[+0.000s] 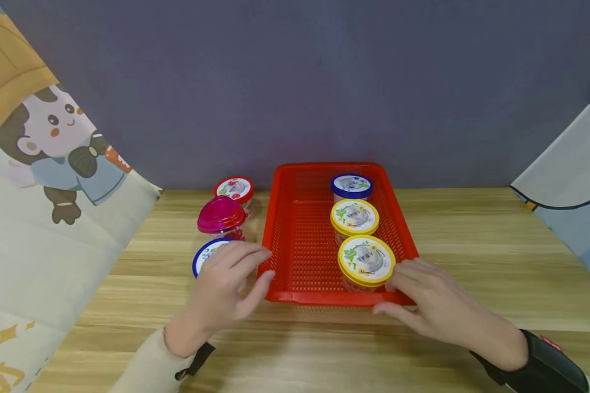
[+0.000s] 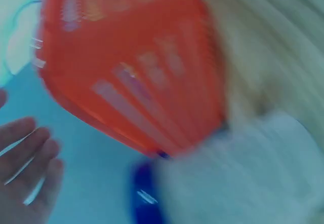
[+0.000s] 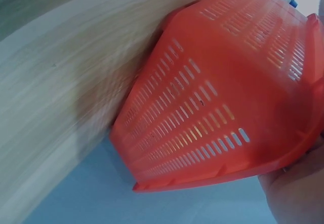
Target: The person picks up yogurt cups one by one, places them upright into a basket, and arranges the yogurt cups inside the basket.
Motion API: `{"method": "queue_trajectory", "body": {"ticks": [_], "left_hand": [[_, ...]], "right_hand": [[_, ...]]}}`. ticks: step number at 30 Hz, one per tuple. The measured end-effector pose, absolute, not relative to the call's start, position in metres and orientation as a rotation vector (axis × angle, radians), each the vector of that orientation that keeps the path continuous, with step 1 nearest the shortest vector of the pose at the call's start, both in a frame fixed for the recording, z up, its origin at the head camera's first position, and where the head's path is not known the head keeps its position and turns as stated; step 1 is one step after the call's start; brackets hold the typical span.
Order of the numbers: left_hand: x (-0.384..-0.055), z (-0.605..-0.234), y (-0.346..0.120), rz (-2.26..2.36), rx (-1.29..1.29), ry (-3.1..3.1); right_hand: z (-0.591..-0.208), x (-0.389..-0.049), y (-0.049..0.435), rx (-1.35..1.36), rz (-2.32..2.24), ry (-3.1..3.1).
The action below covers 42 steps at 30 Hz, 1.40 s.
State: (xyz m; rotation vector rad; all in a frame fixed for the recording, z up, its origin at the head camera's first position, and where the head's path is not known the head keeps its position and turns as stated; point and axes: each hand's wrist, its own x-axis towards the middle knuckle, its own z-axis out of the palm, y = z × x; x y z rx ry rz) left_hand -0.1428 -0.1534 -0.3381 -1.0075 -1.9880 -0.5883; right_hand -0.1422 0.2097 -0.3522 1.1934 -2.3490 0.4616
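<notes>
A red plastic basket [image 1: 305,297] with slotted sides stands on the wooden table. Along its right side, two yellow-lidded tubs [image 1: 366,259] and a blue-lidded tub [image 1: 351,186] sit in a row. My right hand [image 1: 430,303] grips the basket's front right corner, as the right wrist view also shows at the rim [image 3: 298,155]. Beside the front left corner is my left hand [image 1: 223,286], thumb and fingers apart with nothing held. It partly hides another blue-lidded tub [image 1: 204,256] on the table. In the left wrist view the fingers [image 2: 30,148] look extended, apart from the blurred basket [image 2: 126,72].
Left of the basket, a tub with a domed magenta lid [image 1: 221,215] and a red-lidded tub [image 1: 236,188] stand in line behind the blue-lidded one. A grey backdrop [image 1: 324,82] rises at the table's far edge. Printed cloths [image 1: 54,218] hang at both sides.
</notes>
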Motion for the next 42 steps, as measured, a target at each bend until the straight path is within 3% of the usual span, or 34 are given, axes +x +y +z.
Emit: {"method": "queue_trajectory", "body": {"ticks": [14,25,42], "left_hand": [[-0.143,-0.366,-0.202,-0.738,-0.544,-2.123],[-0.136,-0.377,-0.211,-1.039,-0.163,-2.360],[-0.137,-0.376,-0.209,-1.117,0.023,-2.613]], "right_hand": [[-0.353,-0.144,0.209,1.208,0.518,-2.339],[-0.352,-0.143,0.209,1.177,0.518,-2.382],[-0.353,-0.144,0.209,1.173,0.528,-2.395]]}}
